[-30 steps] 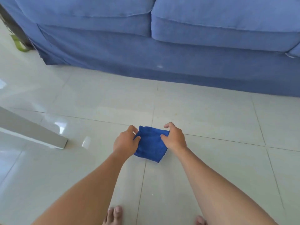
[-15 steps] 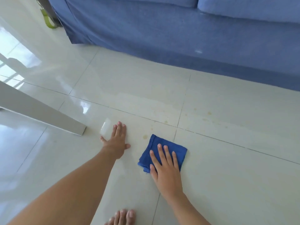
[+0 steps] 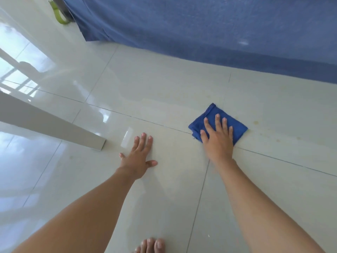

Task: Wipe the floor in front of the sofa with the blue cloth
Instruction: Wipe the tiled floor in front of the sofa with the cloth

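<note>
Blue cloth [image 3: 235,127]: folded into a small pad, lying flat on the tile floor [image 3: 164,92] in front of the sofa [image 3: 200,28], straddling a grout line, with faint yellowish spots [image 3: 256,122] just beside its right edge. I read it as light, soft and limp; it has no stiffness of its own, so it will only travel where a palm drives it. My right hand [image 3: 218,138] lies flat on top, fingers spread apart and extended, nothing pinched; the heel of the hand sits over the near corner. My left hand [image 3: 138,156] is planted on bare tile, well apart from the cloth, fingers likewise spread, serving as a brace. Handling judgement: the glossy tile looks slick, so the pad should slide easily under downward pressure, but the folded layers may shear or unroll if pushed from one edge only. Recommended hold: keep the palm centred over the pad with fingertips [image 3: 217,116] reaching toward the far edge, pressing evenly. Lifting would call for a pinch at the folded corner. A table leg [image 3: 54,125] stands to the left, clear of the wiping path
</note>
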